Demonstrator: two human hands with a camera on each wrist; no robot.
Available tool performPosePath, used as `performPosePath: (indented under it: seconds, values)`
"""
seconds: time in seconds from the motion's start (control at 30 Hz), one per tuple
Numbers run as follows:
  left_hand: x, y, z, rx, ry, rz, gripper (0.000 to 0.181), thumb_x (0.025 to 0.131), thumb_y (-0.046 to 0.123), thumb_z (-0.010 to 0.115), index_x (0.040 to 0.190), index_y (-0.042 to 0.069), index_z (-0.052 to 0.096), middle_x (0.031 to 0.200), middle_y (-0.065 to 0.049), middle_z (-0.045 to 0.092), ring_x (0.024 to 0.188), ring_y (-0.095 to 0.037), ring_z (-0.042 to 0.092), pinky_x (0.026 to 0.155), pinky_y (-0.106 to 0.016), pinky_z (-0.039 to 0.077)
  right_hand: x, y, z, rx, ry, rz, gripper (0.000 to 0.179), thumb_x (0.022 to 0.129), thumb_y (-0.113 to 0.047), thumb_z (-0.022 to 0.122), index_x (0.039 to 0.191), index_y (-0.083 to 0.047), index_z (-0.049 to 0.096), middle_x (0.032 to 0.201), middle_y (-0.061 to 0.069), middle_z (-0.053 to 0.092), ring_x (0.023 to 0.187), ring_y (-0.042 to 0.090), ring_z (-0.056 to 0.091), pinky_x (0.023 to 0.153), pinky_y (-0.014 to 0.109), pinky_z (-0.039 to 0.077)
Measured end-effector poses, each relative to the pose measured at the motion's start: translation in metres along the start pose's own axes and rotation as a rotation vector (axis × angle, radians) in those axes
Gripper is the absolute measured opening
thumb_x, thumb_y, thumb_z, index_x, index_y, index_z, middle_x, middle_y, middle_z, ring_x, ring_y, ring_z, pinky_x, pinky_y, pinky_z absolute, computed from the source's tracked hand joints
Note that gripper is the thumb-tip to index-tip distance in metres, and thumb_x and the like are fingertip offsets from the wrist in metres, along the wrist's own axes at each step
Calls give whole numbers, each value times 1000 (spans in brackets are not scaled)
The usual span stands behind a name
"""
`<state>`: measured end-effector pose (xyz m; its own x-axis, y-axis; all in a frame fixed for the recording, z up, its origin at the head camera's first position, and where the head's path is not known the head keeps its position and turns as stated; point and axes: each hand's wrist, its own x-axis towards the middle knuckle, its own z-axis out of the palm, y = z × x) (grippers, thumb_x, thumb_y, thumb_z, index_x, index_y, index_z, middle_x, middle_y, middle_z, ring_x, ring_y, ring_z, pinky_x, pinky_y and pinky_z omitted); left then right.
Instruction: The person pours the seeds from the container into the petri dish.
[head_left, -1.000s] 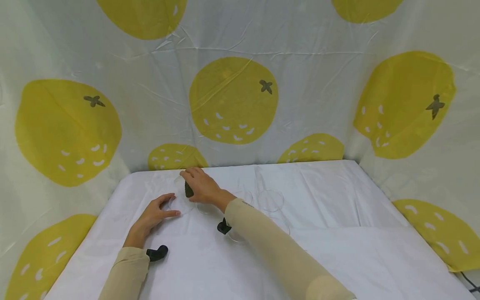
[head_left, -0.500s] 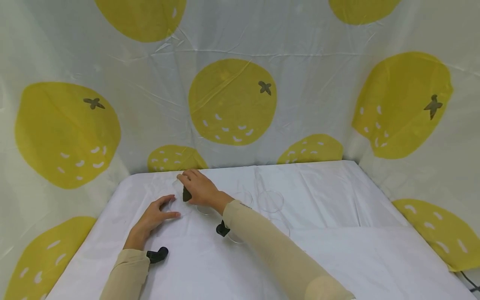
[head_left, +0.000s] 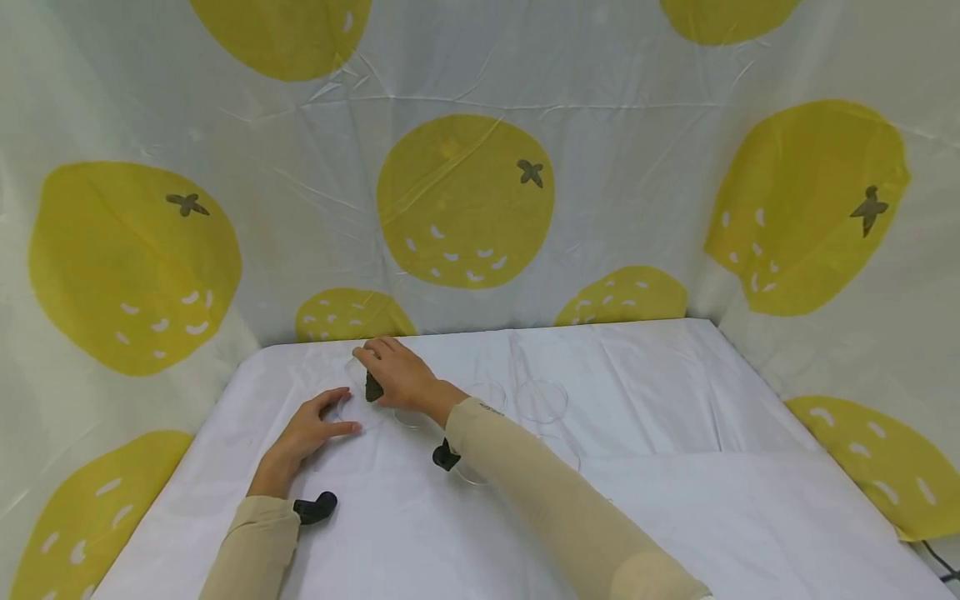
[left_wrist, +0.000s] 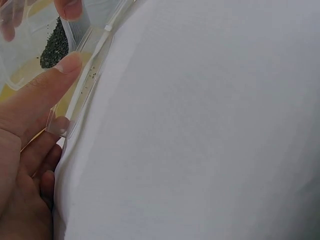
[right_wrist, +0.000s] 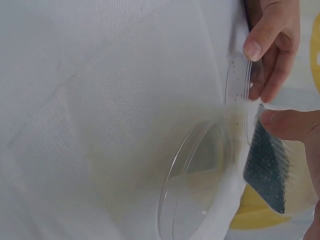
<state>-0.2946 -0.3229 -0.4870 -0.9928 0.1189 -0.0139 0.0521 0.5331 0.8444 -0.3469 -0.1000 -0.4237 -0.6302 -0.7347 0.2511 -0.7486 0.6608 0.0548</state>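
In the head view my left hand (head_left: 303,427) grips the side of a clear petri dish (left_wrist: 92,82) on the white cloth, thumb and fingers around its rim. A few dark specks show in the dish. My right hand (head_left: 403,375) holds a clear plastic container (right_wrist: 295,187) with a heap of dark granules (right_wrist: 267,165) against its ribbed side. The container is tilted, close over the far side of the dish. In the right wrist view my right thumb (right_wrist: 290,124) presses on the container's edge. The right hand's other fingers are mostly hidden there.
A second petri dish (right_wrist: 167,200) stands beside the held one. More clear round dishes lie to the right, among them one dish (head_left: 542,402) and another partly behind the right sleeve (head_left: 540,492). A lemon-print curtain (head_left: 600,208) closes off the table's back edge.
Over the last second my right hand has shifted slightly left and nearer with the container, then stayed almost still. My left hand keeps its place at the dish.
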Motion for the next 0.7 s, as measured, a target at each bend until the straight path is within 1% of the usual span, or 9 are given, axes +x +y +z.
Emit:
performPosePath:
  seconds: [0.23,0.53,0.7]
  values:
    - [1,0,0,-5,2,4,88,81,26,91,152,-1,46,155,-22,46,151,-39,25,121,-59,17,2,0,3,-19,8,-15,94,83,-38,89,158,-15,38,153,4,43,145,21,33,121,28,21]
    - [1,0,0,-4,2,-4,88,81,26,91,152,0,46,155,-22,46,151,-39,25,121,-59,16,2,-2,2,-42,-8,-11,95,82,-39,89,158,-17,37,155,3,42,146,22,31,121,29,20]
    - [1,-1,1,-1,1,-14,89,81,26,92,152,-1,46,155,-22,45,151,-40,24,121,-60,16,3,-3,2,-37,-17,-12,96,83,-39,89,159,-16,36,155,4,42,147,23,31,122,30,20]
